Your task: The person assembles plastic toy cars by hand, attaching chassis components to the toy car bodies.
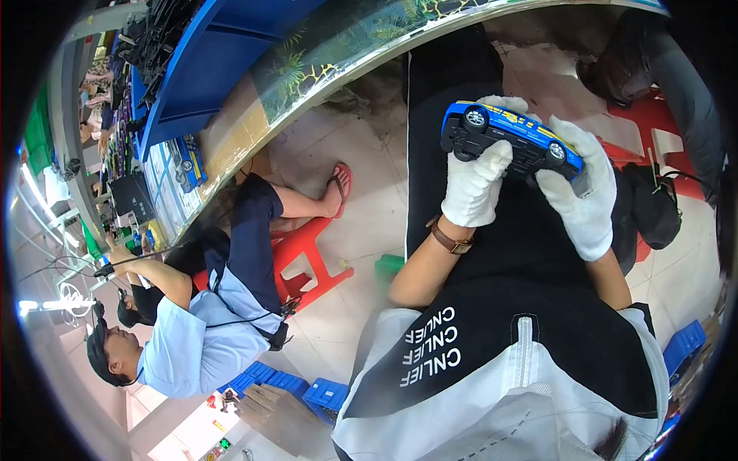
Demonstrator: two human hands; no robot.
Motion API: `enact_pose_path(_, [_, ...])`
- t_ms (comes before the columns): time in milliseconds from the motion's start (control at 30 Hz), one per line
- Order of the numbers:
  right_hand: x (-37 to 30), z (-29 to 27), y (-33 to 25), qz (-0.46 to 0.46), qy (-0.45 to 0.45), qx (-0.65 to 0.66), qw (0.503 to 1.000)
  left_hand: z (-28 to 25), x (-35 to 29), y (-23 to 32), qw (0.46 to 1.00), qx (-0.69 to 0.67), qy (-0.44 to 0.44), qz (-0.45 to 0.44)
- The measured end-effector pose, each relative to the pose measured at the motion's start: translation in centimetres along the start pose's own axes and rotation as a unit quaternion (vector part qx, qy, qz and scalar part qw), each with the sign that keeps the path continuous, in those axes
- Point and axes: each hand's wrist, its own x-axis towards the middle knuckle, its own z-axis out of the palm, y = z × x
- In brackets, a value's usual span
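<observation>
Both of my hands wear white knit gloves and hold a blue toy car above my lap. The car is tipped so that its black underside and two silver wheels face me; yellow markings run along its blue side. My left hand grips the car's left part, thumb pressed on the underside, with fingers partly hidden behind the body. My right hand wraps round the right end, its thumb by the lower edge near a wheel. A brown-strapped watch is on my left wrist.
A workbench edge curves across the top, with a blue bin on it. Another blue toy car lies at the bench's left. A person in light blue sits at left on a red stool. Blue crates stand on the floor.
</observation>
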Motion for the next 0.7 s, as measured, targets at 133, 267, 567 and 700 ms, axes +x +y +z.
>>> enact_pose_path(133, [1.5,-0.7,-1.8,-0.009,-0.015,-0.069,0.997,0.1,-0.1,0.2,1.000,0.009,0.006,0.020])
enact_pose_path(267, [2.6,0.2,-1.6,-0.028,-0.065,-0.084,0.994,-0.1,-0.6,-0.1,0.997,0.076,-0.002,0.034])
enact_pose_path(567, [1.9,1.6,0.7,-0.006,-0.024,-0.129,0.991,-2.2,1.0,-1.5,0.997,0.046,0.064,0.008])
enact_pose_path(700, [1.3,0.4,0.4,0.051,-0.020,-0.013,0.998,-1.0,0.8,-0.6,0.999,-0.049,0.020,0.001])
